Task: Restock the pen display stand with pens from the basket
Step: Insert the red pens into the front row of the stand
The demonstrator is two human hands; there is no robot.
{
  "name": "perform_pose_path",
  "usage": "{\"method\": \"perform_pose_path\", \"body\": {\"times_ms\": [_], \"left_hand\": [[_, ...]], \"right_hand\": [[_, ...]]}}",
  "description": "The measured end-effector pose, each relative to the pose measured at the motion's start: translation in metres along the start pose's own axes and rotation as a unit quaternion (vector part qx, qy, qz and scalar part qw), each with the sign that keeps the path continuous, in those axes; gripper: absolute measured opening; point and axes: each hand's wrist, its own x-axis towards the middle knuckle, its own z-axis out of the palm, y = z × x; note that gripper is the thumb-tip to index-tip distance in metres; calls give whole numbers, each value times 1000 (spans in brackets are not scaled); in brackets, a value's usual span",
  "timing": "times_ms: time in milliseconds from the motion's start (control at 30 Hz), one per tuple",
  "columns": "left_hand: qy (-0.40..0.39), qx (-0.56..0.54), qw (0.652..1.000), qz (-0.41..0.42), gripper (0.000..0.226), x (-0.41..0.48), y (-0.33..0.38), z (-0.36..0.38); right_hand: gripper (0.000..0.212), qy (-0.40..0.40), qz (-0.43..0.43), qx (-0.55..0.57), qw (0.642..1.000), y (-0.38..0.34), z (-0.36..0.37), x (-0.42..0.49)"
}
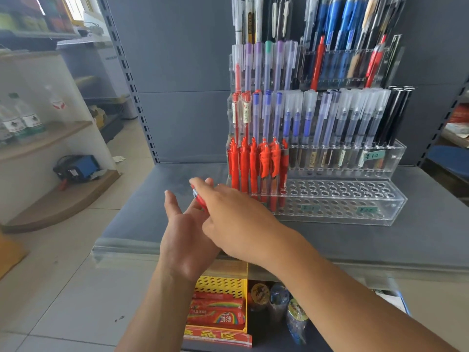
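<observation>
Nearest you, under the front edge of the grey shelf (142, 224), a yellow perforated bin (223, 284) holds red snack packs. No basket of pens can be identified in view.

Above the shelf's front-left area, your left hand (186, 232) lies with fingers straight and relaxed, supporting a small bundle of red pens (199, 198). Your right hand (233, 212) crosses over it, fingers curled onto the bundle in a pinch.

Judged step: separating one pen for insertion.

Next, lift it clear, turn it upright and lower it into one of the empty holes (342, 189) on the lowest tier of the acrylic pen display stand (396, 199), just right of the standing red pens (245, 168). Those packed pens crowd the approach, so keep the barrel vertical.

Behind them, higher tiers carry clear-capped gel pens (355, 115).
</observation>
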Motion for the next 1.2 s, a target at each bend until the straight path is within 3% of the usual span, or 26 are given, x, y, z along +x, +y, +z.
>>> {"method": "perform_pose_path", "body": {"times_ms": [133, 300, 567, 1067, 1200], "left_hand": [[7, -33, 999, 8, 82, 4, -1, -4], [48, -39, 998, 33, 75, 6, -3, 3], [57, -38, 997, 38, 72, 3, -4, 7], [73, -31, 996, 42, 70, 1, -4, 10], [73, -24, 996, 42, 69, 1, -4, 10]], "right_hand": [[72, 29, 9, 132, 991, 7, -30, -7], [74, 128, 3, 244, 961, 21, -71, -19], [74, 296, 30, 252, 921, 72, -94, -34], [71, 279, 50, 147, 948, 93, -56, -26], [60, 256, 28, 118, 959, 96, -52, -28]]}}
